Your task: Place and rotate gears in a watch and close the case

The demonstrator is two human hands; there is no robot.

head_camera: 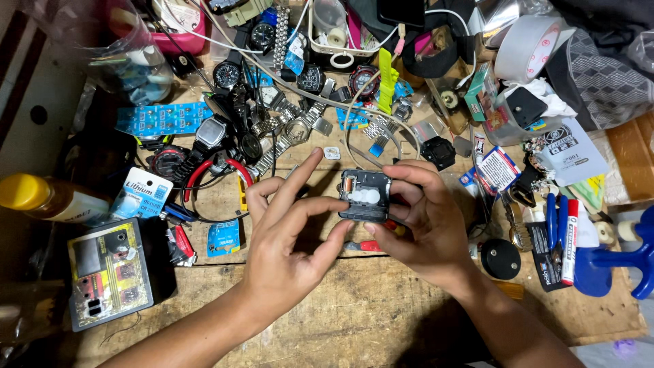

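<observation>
Above the bare wooden bench (354,320), near edge: both forearms come up to meet over the black clock movement (366,195).
Left hand (289,235): just left of the movement, thumb pinching its lower edge, fingers spread and raised, index pointing up past its corner.
Right hand (426,221): just right of the movement, fingers curled round its side and top, pinching it firmly.
Movement: held clear of the bench between both hands, open back up, white gears showing.
Doing it well: the right hand should probably keep it level and braced, so small parts stay seated while the left works.
Left of the movement: red-handled pliers (211,174), a battery card (223,237), a tester box (112,272).
Beyond the movement: a heap of wristwatches (272,102).
</observation>
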